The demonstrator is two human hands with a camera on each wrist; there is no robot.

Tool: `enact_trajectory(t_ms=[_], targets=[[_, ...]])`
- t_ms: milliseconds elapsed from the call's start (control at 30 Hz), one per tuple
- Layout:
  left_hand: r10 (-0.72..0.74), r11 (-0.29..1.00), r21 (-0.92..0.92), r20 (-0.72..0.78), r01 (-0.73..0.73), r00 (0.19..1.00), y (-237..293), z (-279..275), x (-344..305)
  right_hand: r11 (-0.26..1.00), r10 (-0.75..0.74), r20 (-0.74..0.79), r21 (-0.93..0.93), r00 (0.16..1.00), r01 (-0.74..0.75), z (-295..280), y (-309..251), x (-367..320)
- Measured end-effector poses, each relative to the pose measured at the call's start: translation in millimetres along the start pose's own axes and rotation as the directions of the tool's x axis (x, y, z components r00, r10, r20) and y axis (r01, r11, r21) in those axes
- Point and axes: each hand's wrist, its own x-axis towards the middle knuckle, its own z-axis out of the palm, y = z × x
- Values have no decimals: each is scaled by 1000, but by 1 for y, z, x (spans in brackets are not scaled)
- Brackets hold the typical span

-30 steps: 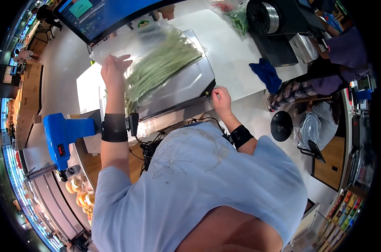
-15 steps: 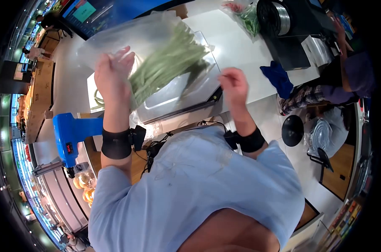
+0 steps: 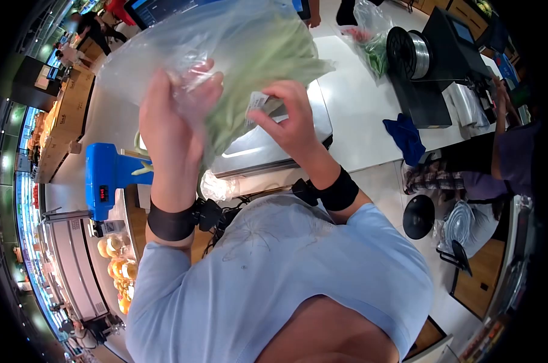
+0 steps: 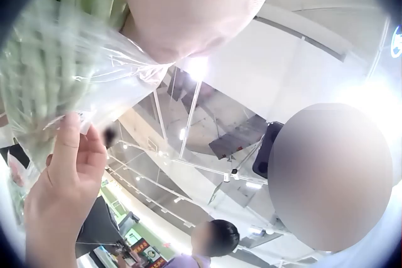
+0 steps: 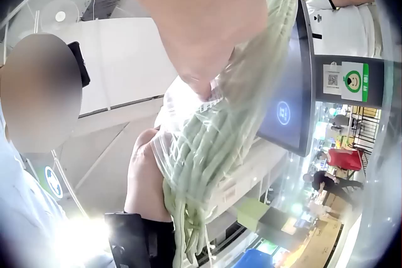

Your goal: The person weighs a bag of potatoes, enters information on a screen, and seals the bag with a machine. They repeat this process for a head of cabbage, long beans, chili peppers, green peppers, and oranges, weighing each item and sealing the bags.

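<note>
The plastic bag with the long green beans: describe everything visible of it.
The plastic bag is thin, clear and creased, and looks like soft film. Long green beans fill part of it, and some poke out at one end. The left hand grips film drawn together into tight folds, while the right hand holds a small white printed label close against it; whether that is stuck on is unclear. The bag slants above the metal plate; contact there cannot be told.
</note>
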Motion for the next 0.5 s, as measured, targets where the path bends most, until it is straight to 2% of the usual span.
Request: enact_trajectory(t_ms=[67,167,233,267,333,367,433,467,500], targets=[[18,1000,-9,31,-18,999,5,-6,-4,1000,-5,-25,-6,1000,5,3,-4,-1],[32,999,-22,55,-31,998,11,-10,-11,995,66,-35,82,997,-63,9,-12,-10],[33,999,-27,50,-32,998,13,-12,-15,974,168,-109,175,980,-147,10,-17,-13],[23,999,-40,77,-19,997,14,-14,-17,974,163,-107,173,981,-143,8,-17,-11],[11,998,-55,105,-5,994,14,-16,-20,970,241,-158,33,958,-239,3,-18,-4],[22,1000,-19,108,-20,994,14,-17,-20,971,238,-156,32,959,-236,1,-14,-1],[51,999,12,110,-53,993,15,-20,-16,962,176,-287,-152,942,-227,-4,-7,9],[63,996,46,141,-71,988,14,-23,-12,946,126,-276,-256,953,-199,-12,-14,18],[74,993,80,168,-88,983,14,-26,-8,950,116,-270,-252,956,-186,-16,-18,28]])
